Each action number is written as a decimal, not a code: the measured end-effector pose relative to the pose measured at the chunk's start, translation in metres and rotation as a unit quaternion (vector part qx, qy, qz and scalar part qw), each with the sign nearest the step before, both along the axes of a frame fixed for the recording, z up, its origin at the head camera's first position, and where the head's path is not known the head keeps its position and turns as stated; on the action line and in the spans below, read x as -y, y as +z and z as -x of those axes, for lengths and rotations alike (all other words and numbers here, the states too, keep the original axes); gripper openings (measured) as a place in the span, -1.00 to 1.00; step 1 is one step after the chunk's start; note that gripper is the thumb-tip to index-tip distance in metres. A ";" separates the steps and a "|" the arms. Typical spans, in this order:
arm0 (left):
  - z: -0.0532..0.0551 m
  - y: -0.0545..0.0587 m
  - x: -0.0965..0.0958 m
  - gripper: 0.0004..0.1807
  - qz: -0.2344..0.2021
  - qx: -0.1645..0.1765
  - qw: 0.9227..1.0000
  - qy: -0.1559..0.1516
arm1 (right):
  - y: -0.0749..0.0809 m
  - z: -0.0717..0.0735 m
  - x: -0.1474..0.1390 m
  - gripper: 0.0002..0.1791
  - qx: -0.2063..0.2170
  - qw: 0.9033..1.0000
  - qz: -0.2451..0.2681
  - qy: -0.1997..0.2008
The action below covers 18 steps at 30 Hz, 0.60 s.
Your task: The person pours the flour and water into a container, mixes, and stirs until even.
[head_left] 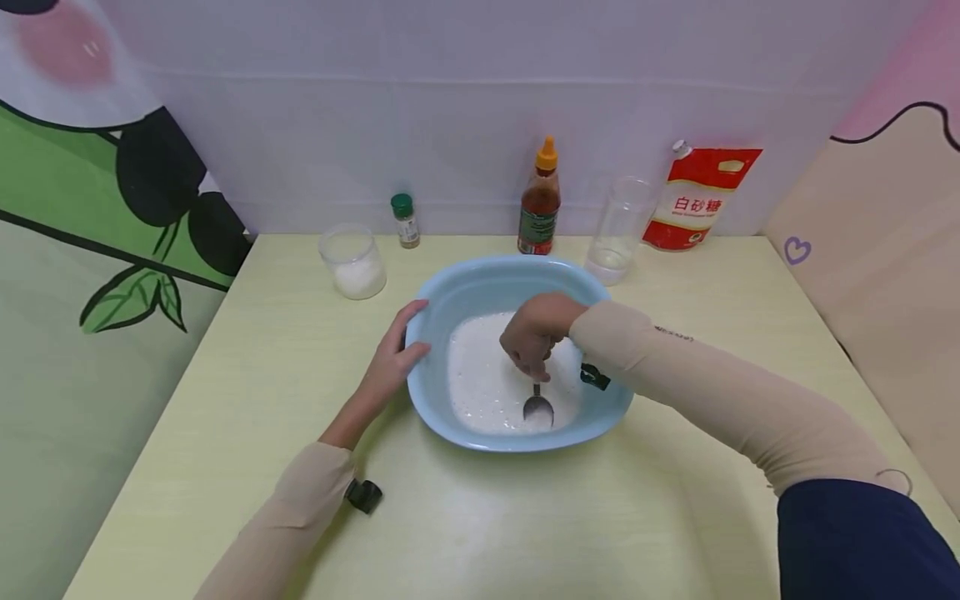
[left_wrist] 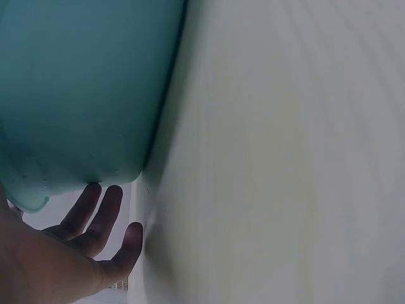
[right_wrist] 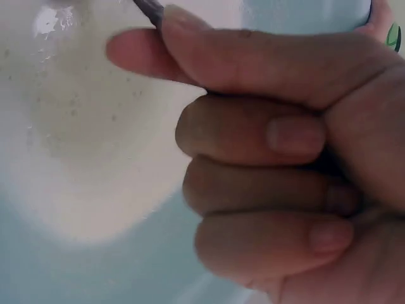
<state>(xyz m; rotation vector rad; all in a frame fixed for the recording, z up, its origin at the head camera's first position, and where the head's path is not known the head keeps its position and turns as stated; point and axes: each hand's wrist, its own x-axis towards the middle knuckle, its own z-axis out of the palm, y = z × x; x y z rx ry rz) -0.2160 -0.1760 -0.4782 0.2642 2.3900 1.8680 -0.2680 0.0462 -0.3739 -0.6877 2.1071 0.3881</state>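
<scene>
A light blue plastic basin holds a white, slightly bubbly liquid. At its left side my left hand holds the rim, thumb on the upper edge. The left wrist view shows the other fingers against and below the basin's outer wall. Inside the basin, my right hand pinches a metal spoon by its handle, bowl down at the liquid. Seen from the right wrist, thumb and index finger grip the dark handle while the other fingers curl into the palm.
Behind the basin stand a glass cup of white substance, a green-capped small jar, an orange-capped sauce bottle, a tall clear glass and a red-white sugar pouch. All stand on a pale yellow table before a curtain.
</scene>
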 end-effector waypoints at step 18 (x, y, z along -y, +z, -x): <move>0.001 -0.002 0.001 -0.29 0.005 -0.011 1.000 0.002 | -0.014 0.003 0.018 -0.84 -0.279 0.938 0.205 -0.001</move>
